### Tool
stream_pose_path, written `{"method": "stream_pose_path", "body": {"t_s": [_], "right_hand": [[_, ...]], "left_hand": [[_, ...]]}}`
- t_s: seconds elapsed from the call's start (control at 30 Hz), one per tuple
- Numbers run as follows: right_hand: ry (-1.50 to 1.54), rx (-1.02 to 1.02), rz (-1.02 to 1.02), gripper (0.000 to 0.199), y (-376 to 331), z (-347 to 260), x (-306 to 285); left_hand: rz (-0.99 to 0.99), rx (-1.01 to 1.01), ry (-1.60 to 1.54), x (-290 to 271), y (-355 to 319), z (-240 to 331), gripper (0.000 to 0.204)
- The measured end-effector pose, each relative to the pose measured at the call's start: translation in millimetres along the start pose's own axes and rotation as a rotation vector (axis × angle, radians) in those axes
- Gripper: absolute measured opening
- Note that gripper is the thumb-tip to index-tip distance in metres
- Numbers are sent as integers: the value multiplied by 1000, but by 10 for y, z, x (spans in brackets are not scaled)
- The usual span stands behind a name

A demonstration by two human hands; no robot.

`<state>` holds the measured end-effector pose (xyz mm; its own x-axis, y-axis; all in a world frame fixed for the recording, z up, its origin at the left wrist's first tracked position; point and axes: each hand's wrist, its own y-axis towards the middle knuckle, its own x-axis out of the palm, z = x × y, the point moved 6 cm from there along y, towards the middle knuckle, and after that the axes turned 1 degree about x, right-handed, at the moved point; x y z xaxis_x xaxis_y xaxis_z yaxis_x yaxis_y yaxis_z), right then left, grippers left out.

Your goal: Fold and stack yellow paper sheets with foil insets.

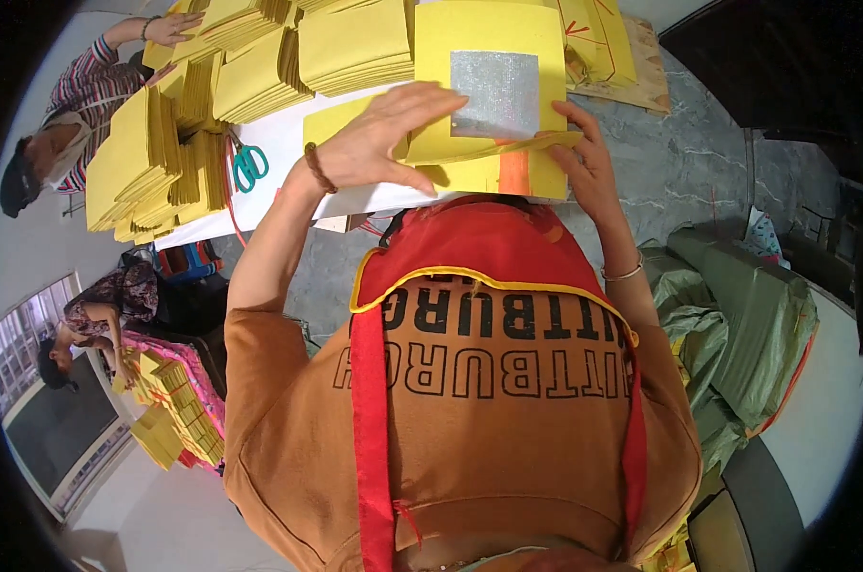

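Observation:
In front of me lies a large yellow paper sheet (493, 29) with a silver foil square (494, 93) on its face. Its near edge curls up over more yellow paper with an orange-red patch (513, 168). My left hand (384, 133) reaches over the sheet's left side, fingers stretched out and thumb well apart, gripping nothing. At the right near corner, my right hand (589, 162) has the raised edge between thumb and fingers. The undersides of the fingers are partly hidden by the paper.
Thick stacks of folded yellow paper (355, 48) crowd the white-topped table (274, 143), with green-handled scissors (250, 169) beside them. Bundled yellow paper (598, 43) stands at far right. Co-workers (88, 91) are at the left. Green wrapped bales (737, 315) lie to the right.

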<state>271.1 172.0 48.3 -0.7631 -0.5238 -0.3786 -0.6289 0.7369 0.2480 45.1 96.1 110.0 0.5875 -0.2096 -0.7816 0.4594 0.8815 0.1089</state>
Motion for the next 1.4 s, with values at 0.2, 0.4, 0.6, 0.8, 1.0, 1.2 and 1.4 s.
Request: {"method": "stream_pose_path", "body": {"t_s": [0.2,0.4,0.6,0.8,1.0,1.2,1.4], "right_hand": [[28,-6,29,20,25,-21,-26],[-439,-308,57,24,108,-413,-110],[-291,-212,-173,20,105,-491,-29],[-147,328,-36,27,375,-319,24],[111,348,189,43,400,-176,8],[114,367,229,39,465,-205,53],[68,381,283,36,459,-154,48]], "left_hand": [[215,53,369,119,-3,-146,47],[271,152,539,26,-102,183,41],[364,37,72,8,-199,204,21],[359,-580,-371,159,-145,-329,25],[418,-691,-758,317,-105,-557,30],[399,-741,-827,223,-11,-529,23],[464,-781,-850,92,12,-471,32]]}}
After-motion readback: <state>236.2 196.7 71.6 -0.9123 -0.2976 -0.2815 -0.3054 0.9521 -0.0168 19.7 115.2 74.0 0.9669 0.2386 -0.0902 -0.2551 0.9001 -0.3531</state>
